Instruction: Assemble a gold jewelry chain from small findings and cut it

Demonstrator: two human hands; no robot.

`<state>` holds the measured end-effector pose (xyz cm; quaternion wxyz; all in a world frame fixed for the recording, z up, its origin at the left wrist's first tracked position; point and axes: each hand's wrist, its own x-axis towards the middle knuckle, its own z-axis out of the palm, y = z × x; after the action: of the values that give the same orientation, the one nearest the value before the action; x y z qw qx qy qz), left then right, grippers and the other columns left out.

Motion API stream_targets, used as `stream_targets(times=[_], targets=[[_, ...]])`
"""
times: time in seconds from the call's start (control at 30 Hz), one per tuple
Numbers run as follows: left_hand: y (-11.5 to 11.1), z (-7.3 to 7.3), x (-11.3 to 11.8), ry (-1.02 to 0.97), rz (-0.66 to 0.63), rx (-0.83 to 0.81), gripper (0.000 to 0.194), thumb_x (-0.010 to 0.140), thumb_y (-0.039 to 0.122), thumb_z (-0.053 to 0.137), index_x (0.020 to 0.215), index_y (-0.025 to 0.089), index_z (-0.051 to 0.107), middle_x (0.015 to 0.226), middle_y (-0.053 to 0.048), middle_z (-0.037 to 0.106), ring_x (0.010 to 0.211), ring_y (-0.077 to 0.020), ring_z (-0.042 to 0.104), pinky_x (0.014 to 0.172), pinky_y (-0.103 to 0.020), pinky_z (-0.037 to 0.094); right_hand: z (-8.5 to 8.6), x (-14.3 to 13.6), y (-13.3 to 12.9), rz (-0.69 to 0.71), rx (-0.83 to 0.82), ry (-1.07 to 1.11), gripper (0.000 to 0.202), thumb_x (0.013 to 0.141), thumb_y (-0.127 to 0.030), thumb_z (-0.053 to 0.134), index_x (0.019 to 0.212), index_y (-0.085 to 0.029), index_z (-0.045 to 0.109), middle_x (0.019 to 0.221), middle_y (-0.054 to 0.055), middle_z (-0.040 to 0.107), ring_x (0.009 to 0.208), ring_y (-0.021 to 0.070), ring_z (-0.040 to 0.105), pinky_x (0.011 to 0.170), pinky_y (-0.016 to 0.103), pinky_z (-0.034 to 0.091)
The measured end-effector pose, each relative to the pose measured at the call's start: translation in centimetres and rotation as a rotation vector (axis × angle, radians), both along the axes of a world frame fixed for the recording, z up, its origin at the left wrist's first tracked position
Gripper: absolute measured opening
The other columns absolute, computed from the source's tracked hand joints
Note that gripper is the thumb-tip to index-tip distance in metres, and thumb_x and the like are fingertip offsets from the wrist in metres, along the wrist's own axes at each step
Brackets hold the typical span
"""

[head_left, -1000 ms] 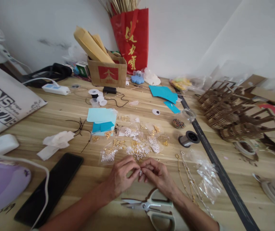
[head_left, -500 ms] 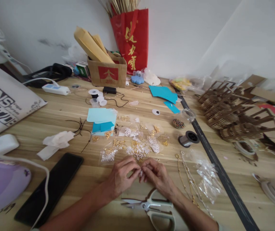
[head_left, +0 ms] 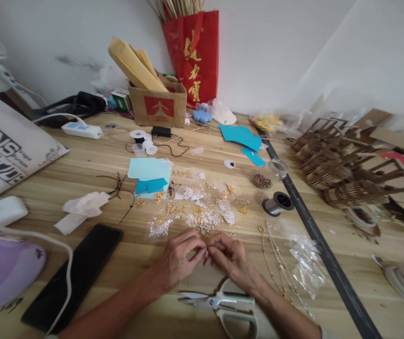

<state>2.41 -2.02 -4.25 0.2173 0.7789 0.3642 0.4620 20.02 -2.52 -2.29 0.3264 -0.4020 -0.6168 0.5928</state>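
My left hand (head_left: 184,256) and my right hand (head_left: 228,258) meet fingertip to fingertip at the lower middle, both pinched. Between them is a tiny shiny piece, too small to name. Just beyond the fingers lie silver and gold beads (head_left: 205,221), some loose and some in small clear bags. Scissors (head_left: 219,301) with pale handles lie below the hands, blades slightly apart and pointing left. Gold and silver chains (head_left: 279,259) rest to the right of my right hand, beside crumpled clear plastic bags (head_left: 304,259).
A black phone (head_left: 74,278) and white tissue (head_left: 83,209) lie left. A wire spool (head_left: 277,203) stands right, near a dark strip (head_left: 315,235). Brown woven baskets (head_left: 343,174) are at far right. A cardboard box (head_left: 159,106) and red bag (head_left: 196,61) stand at the back.
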Motion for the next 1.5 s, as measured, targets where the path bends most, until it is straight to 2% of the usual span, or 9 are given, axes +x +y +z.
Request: stream_targets(times=[0.37,0.63,0.83,1.0,1.17,1.5], targets=[[0.0,0.4,0.1,-0.040,-0.033,-0.072,0.016,0.080,0.006,0.056,0.068,0.014,0.062,0.065,-0.003,0.059,0.062,-0.0130,0.056,0.057,-0.022,0.045,-0.5,0.1,0.0,-0.016,0.054,-0.026,0.027,0.095,-0.041,0.049,0.084,-0.017,0.055,0.065,0.002,0.066,0.060,0.0139,0.062,0.056,0.023,0.046],[0.5,0.7,0.0,-0.216,-0.087,-0.408,0.016,0.081,0.015,0.059,0.066,0.014,0.065,0.063,-0.002,0.061,0.061,-0.0132,0.057,0.059,-0.023,0.045,-0.4,0.0,0.4,-0.039,-0.102,0.153,0.028,0.092,-0.044,0.053,0.086,-0.016,0.052,0.074,0.004,0.066,0.061,0.0138,0.065,0.056,0.023,0.048],[0.6,1.3,-0.2,-0.217,-0.080,-0.578,0.016,0.079,0.019,0.060,0.065,0.013,0.065,0.063,-0.003,0.063,0.061,-0.0128,0.056,0.060,-0.023,0.043,-0.1,-0.1,0.4,-0.059,-0.135,0.199,0.029,0.091,-0.044,0.054,0.085,-0.016,0.050,0.073,0.003,0.067,0.058,0.0126,0.066,0.053,0.021,0.049],[0.8,0.8,-0.1,-0.257,-0.084,-0.550,0.012,0.076,0.017,0.063,0.066,0.013,0.068,0.062,-0.003,0.063,0.059,-0.0127,0.056,0.057,-0.022,0.042,-0.2,-0.1,0.3,-0.037,-0.122,0.199,0.028,0.092,-0.043,0.054,0.085,-0.016,0.050,0.074,0.004,0.067,0.059,0.0123,0.066,0.054,0.022,0.050],[0.9,0.6,-0.1,-0.281,-0.121,-0.514,0.010,0.075,0.016,0.065,0.069,0.013,0.071,0.062,-0.004,0.064,0.062,-0.0146,0.057,0.061,-0.025,0.043,-0.4,0.0,0.2,-0.017,-0.092,0.195,0.026,0.094,-0.041,0.051,0.087,-0.016,0.050,0.071,0.003,0.067,0.058,0.0115,0.065,0.055,0.021,0.050],[0.8,0.9,-0.4,-0.290,-0.207,-0.763,0.017,0.077,0.025,0.065,0.068,0.011,0.067,0.064,-0.004,0.063,0.061,-0.0138,0.057,0.060,-0.025,0.043,-0.1,0.1,0.1,0.020,-0.007,0.089,0.026,0.096,-0.040,0.048,0.086,-0.016,0.051,0.068,0.002,0.064,0.058,0.0117,0.063,0.057,0.023,0.050]])
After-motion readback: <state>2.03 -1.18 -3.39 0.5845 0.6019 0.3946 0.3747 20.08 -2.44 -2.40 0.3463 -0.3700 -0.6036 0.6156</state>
